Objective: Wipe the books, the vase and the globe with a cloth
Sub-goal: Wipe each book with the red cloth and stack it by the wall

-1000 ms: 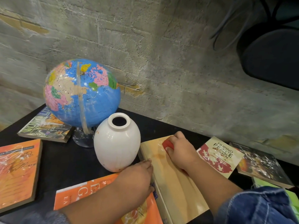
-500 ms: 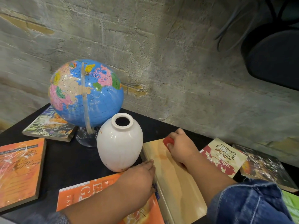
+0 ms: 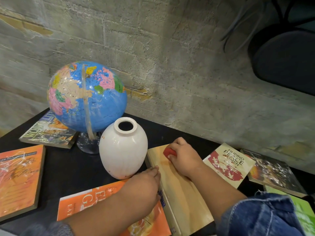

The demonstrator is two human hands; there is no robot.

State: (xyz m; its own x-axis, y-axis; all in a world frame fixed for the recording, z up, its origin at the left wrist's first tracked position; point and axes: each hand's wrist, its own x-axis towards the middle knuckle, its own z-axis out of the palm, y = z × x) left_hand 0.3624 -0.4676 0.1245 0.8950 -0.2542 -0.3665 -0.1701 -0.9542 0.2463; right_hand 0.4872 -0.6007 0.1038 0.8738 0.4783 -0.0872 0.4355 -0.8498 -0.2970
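A tan book (image 3: 184, 195) lies in the middle of the black table (image 3: 71, 169). My right hand (image 3: 185, 156) presses a red cloth (image 3: 169, 152) onto the book's far end. The fingers of my left hand (image 3: 143, 184) rest flat on the book's left edge. A white vase (image 3: 123, 149) stands upright just left of the book, and a blue globe (image 3: 87, 97) on a clear stand is behind it. Other books lie around: two orange ones (image 3: 18, 178) (image 3: 88, 203), a dark one (image 3: 49, 133) under the globe, a "Filipino Peace Women" one (image 3: 230, 164), a dark one (image 3: 274, 174) at right.
A rough concrete block wall (image 3: 170, 65) rises right behind the table. A dark chair seat (image 3: 286, 60) shows at the upper right. A green book (image 3: 305, 213) lies at the right edge, partly under my denim sleeve (image 3: 262, 217).
The view has shifted slightly. My right hand with the red cloth stays at the far end of the tan book with only small motion; my left hand has stayed put.
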